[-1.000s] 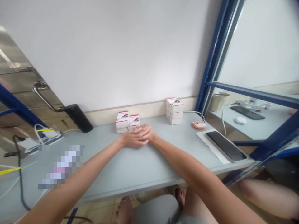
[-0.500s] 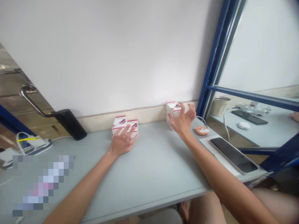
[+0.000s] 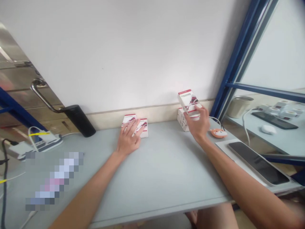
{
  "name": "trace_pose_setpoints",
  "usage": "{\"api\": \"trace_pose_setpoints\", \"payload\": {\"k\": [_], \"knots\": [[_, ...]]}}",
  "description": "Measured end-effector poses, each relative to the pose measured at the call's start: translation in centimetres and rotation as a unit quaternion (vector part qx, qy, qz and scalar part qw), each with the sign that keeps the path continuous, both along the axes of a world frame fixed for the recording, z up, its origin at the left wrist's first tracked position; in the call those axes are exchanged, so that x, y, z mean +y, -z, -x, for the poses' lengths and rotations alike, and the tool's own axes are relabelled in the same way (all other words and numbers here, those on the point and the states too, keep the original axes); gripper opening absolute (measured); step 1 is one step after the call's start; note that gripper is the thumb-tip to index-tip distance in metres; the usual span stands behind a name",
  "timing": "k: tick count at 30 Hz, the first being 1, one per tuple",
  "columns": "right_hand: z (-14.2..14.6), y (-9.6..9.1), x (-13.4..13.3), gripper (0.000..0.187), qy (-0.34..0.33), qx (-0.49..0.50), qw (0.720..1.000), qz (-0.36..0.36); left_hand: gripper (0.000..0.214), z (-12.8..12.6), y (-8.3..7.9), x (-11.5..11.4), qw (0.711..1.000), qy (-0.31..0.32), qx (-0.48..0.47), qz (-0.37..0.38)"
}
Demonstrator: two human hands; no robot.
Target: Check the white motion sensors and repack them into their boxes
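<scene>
So:
- Left hand: open, fingers spread, palm down, lying on the pair of white boxes with red trim, no grip visible.
- Pair of boxes: flat on the pale grey worktop, side by side against the wall skirting, partly covered by the left hand.
- Right hand: partly closed, thumb and fingers pinching the lower end of a white box with red trim.
- Held box: tilted, raised just above a low stack of white boxes, apparently touching only the right hand, though the contact below is partly hidden.
- Just right of that stack: orange fox-faced gadget on a thin cable.
- Further right: dark phone-like slab on a white sheet, near the worktop edge.
- Far left, well apart from both hands: black cylinder against the wall, white power strip with cables.
- Pixelated patch over part of the worktop, contents unreadable.
- Beyond the blue steel frame: second pale worktop with steel cup, white oval case.
</scene>
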State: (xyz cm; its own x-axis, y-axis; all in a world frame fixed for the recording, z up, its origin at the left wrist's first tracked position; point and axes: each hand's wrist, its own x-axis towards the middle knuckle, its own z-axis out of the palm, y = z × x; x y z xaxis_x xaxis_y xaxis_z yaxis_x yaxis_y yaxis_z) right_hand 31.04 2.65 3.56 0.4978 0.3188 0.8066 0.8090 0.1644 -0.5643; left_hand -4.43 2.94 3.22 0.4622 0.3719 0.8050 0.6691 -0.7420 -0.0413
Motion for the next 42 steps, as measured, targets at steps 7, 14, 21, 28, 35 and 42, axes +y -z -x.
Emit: {"api": "trace_pose_setpoints", "payload": {"k": [7, 14, 21, 28, 35, 42], "knots": [[5.3, 1.3, -2.1, 0.052, -0.266, 0.01, 0.956, -0.125, 0.029, -3.2, -0.6, -2.6, 0.963, 0.103, -0.136, 0.208], [9.2, 1.8, -5.2, 0.051, -0.45, -0.134, 0.883, 0.005, 0.063, -5.6, -0.2, -5.1, 0.773, 0.236, -0.343, 0.479], [7.3, 0.7, -4.5, 0.061, -0.489, -0.156, 0.85, 0.118, 0.079, -5.8, 0.3, -5.1, 0.931, 0.055, -0.25, 0.261], [8.1, -0.3, -5.4, 0.091, -0.533, -0.225, 0.809, 0.099, 0.095, -5.1, 1.1, -4.9, 0.993, -0.009, -0.034, 0.115], [8.6, -0.4, -5.8, 0.092, -0.489, -0.252, 0.832, 0.067, 0.089, -5.1, 0.5, -5.2, 0.995, 0.025, -0.026, 0.092], [8.0, 0.2, -5.7, 0.097, -0.455, -0.274, 0.847, 0.019, 0.096, -4.8, 0.8, -5.0, 0.978, 0.161, -0.018, 0.129]]}}
